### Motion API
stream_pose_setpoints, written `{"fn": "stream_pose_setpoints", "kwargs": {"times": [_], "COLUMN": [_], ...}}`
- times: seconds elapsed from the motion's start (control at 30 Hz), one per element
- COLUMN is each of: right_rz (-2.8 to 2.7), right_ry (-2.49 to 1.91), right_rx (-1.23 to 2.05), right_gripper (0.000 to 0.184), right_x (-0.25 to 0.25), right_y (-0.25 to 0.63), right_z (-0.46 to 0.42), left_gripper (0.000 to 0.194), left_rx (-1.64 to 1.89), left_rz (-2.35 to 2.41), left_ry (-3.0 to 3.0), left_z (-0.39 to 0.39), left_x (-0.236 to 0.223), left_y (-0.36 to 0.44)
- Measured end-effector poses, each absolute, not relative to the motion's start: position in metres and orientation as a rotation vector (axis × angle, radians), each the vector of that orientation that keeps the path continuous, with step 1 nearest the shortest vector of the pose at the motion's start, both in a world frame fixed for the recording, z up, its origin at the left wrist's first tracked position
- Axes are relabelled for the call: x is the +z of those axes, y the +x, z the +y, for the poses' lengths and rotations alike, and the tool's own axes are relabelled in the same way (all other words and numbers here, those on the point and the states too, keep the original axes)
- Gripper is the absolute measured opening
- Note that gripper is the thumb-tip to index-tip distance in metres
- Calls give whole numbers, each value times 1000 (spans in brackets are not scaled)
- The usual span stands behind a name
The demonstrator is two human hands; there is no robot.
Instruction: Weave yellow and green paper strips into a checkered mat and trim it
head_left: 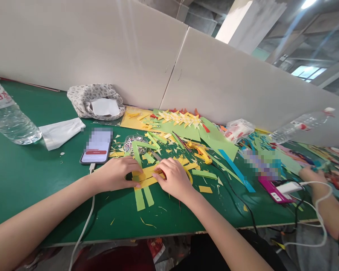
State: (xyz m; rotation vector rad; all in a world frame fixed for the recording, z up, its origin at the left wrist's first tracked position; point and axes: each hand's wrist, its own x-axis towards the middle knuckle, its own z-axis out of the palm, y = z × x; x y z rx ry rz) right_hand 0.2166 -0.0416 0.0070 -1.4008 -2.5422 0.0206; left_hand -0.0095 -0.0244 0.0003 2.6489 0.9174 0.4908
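Yellow paper strips (147, 172) lie side by side across green paper strips (140, 199) near the table's front edge. My left hand (115, 175) grips their left end, thumb at the lower edge and fingers at the upper. On their right end, my right hand (173, 178) has its thumb and fingers closed together. Scissors show partly beneath the right hand, with a blade (156, 155) above it and a yellow handle (190, 177) beside it. A clear dish of small beads or gems (128, 145) sits just beyond, partly covered by green strips.
A phone (96, 145) with a white cable lies left, near a water bottle (14, 116). A yellow glue gun (202, 152) trails a black cord rightward. Paper scraps surround it. A pink power strip (275, 190) lies right, near another person's hands (313, 177). A white partition (124, 56) stands behind.
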Motion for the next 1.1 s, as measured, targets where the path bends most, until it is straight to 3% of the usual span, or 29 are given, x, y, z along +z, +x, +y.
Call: {"fn": "stream_pose_setpoints", "kwargs": {"times": [0.83, 1.1], "right_rz": [-2636, -2673], "right_ry": [-1339, -1220], "right_rx": [67, 43], "right_gripper": [27, 22], "right_x": [14, 19], "right_y": [223, 234], "right_z": [-28, -34], "left_gripper": [32, 33], "left_rx": [489, 503], "left_rz": [901, 883], "left_ry": [2664, 2673], "left_z": [-24, -25], "left_x": [0, 0], "left_y": [-9, -9]}}
